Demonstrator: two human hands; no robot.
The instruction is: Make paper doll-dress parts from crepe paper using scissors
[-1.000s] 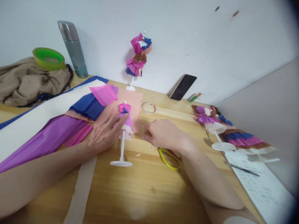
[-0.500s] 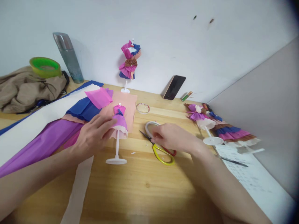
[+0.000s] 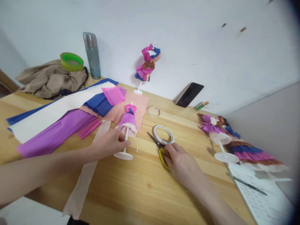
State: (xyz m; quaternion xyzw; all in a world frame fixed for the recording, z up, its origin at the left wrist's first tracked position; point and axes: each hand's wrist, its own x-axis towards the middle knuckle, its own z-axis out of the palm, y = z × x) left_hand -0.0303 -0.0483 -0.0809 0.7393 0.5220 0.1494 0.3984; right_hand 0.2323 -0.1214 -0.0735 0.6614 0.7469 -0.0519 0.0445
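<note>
The small dress form (image 3: 129, 119) stands at my left hand (image 3: 109, 142), its stem (image 3: 127, 134) pinched between thumb and fingers; I'd pinch lightly, below the paper hem (image 3: 132, 131). My right hand (image 3: 184, 162) curls at the scissors (image 3: 160, 144), grip unclear; I'd take the handles without nudging the tape roll (image 3: 155, 133) just beyond.

Grey-blue bottle with silver cap (image 3: 92, 59): upright near white wall (image 3: 122, 25). Crumpled brown cloth (image 3: 55, 82) beside it, yellow-green tape roll (image 3: 71, 67) on top. Black-screened phone (image 3: 190, 95): tilted against wall. Thin black pen (image 3: 250, 185): lying across white sheet with handwriting (image 3: 262, 200), right side of counter (image 3: 150, 193).
</note>
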